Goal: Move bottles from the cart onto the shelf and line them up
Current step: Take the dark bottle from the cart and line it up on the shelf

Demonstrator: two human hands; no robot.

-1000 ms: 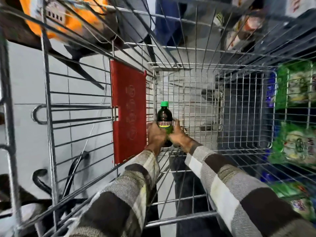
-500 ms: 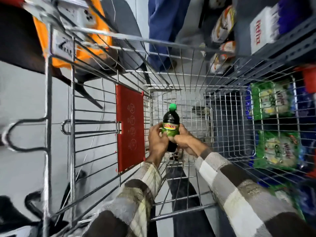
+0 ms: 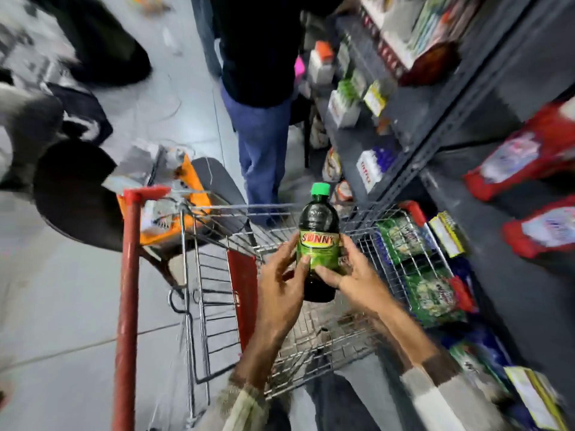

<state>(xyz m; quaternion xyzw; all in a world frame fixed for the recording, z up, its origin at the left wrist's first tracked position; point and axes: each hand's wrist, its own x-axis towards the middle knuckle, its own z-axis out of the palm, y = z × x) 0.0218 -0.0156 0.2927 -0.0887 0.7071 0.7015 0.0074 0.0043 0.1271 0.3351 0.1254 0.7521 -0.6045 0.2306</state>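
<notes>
Bottle [image 3: 318, 244]: dark liquid, green cap, green "SUNNY" label; upright, held up above the cart basket, approx. frame centre.
L hand [image 3: 281, 286]: at bottle's 9 o'clock; fingers [image 3: 291, 248] curl round the label side, thumb on the label front. Holding the bottle.
R hand [image 3: 353, 279]: at bottle's 3 o'clock; fingers pressed on the label's right edge, thumb across the lower label. Also holding the bottle.
Sleeves: plaid, cream/brown, at 6 o'clock for L and 5 o'clock for R.
Cart [image 3: 314, 346]: wire basket directly under the bottle & both hands; red handle bar [image 3: 127, 306] runs from 10 to 7 o'clock of the basket; red flap on the basket's left inner side.
Shelf [image 3: 485, 98]: grey metal unit along the right, 1 to 5 o'clock of the bottle; bottle is near it but apart, not on it.
Shelf goods: red packs [image 3: 529, 160] at 3 o'clock, green packs [image 3: 429, 293] at 4 o'clock just behind the cart's right wire wall, small boxes higher up at 1 o'clock; print too blurred to read.
Other person [image 3: 261, 98]: stands at 12 o'clock beyond the cart, dark top, blue trousers.
Orange item [image 3: 193, 185]: at 10 o'clock, next to the cart's far-left corner; blurred, can't tell what it is.
Floor: pale grey, left half.
</notes>
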